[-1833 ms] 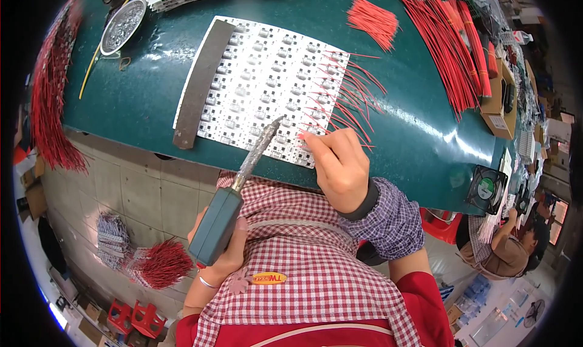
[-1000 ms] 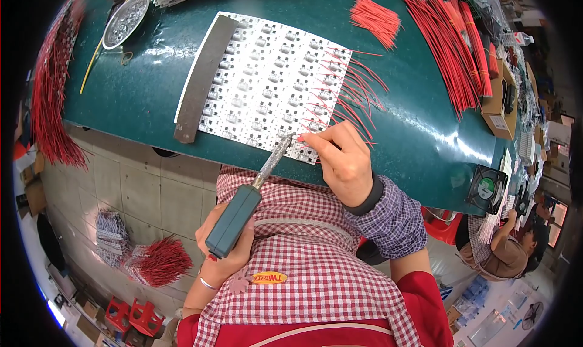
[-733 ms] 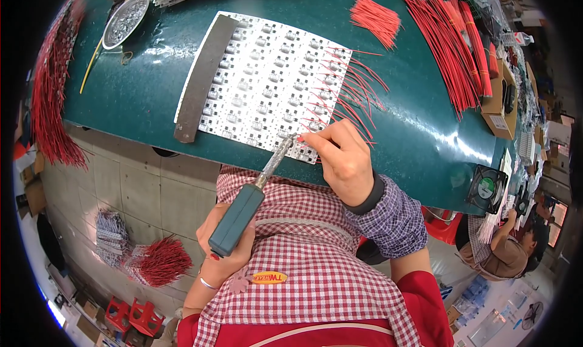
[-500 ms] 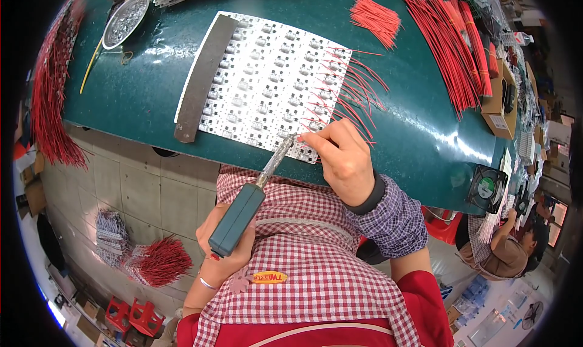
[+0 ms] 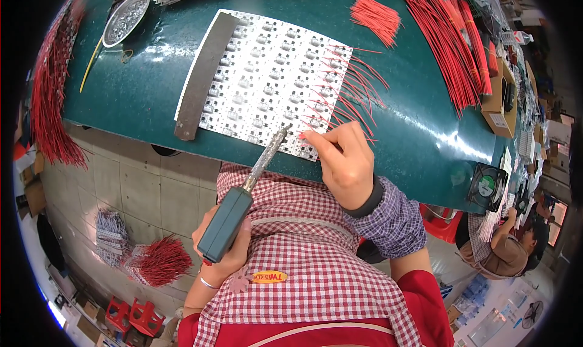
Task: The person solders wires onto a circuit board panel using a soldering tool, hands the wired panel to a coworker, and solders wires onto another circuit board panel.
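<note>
My left hand (image 5: 239,250) is wrapped round the dark green handle of a soldering iron (image 5: 226,222). The iron's tip hovers over or touches the white circuit board sheet (image 5: 243,83), just left of my right fingertips; contact cannot be made out. Thumb and forefinger of my right hand (image 5: 350,168) are pinched at the board's near right corner, with a bit of red wire at the fingertips. Thin red wires (image 5: 364,83) stick out along the board's right edge. A dark flat bar (image 5: 206,77) lies across the board's left side.
Loose short red wires (image 5: 375,20) lie beyond the board, with long red wire bundles (image 5: 446,49) at right. A metal dish (image 5: 126,19) stands far left. Wired strips (image 5: 54,86) hang over the left edge. A small fan (image 5: 486,186) and another person (image 5: 501,250) are at right.
The soldering iron has drawn back to the left, its tip now apart from my right fingertips. My left hand shifted slightly left with it. My right hand has barely moved.
</note>
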The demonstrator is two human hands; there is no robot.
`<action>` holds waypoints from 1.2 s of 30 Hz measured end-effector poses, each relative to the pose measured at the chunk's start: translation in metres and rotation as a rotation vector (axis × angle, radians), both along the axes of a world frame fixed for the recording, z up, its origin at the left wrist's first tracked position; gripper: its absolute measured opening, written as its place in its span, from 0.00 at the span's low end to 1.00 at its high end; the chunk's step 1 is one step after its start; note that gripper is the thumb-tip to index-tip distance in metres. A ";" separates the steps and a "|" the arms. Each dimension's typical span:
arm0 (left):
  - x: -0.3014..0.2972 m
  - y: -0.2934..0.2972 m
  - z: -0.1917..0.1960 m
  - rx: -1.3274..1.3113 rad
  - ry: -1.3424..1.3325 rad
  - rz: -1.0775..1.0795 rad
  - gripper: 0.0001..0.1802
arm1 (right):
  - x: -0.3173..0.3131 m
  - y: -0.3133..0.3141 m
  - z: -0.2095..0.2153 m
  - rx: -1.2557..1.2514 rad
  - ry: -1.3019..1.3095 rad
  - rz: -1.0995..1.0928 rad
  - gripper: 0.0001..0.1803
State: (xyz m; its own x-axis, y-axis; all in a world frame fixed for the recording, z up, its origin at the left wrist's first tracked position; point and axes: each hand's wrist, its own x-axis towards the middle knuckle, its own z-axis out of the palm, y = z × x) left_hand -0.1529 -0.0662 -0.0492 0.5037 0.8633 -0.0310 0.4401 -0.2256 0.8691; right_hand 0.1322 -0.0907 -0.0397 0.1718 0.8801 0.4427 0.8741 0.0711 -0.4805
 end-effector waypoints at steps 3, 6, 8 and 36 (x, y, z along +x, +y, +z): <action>-0.003 -0.003 -0.002 -0.043 0.017 0.015 0.15 | -0.008 -0.005 0.000 0.033 -0.022 0.015 0.21; 0.007 0.002 0.008 -0.008 -0.013 0.008 0.15 | -0.015 -0.006 -0.007 0.059 0.041 0.000 0.23; 0.008 0.003 0.009 -0.001 -0.011 -0.010 0.15 | -0.016 -0.007 -0.010 0.055 0.023 0.005 0.22; -0.002 0.003 0.002 0.047 -0.010 -0.074 0.11 | -0.016 -0.006 -0.011 0.024 0.083 -0.022 0.21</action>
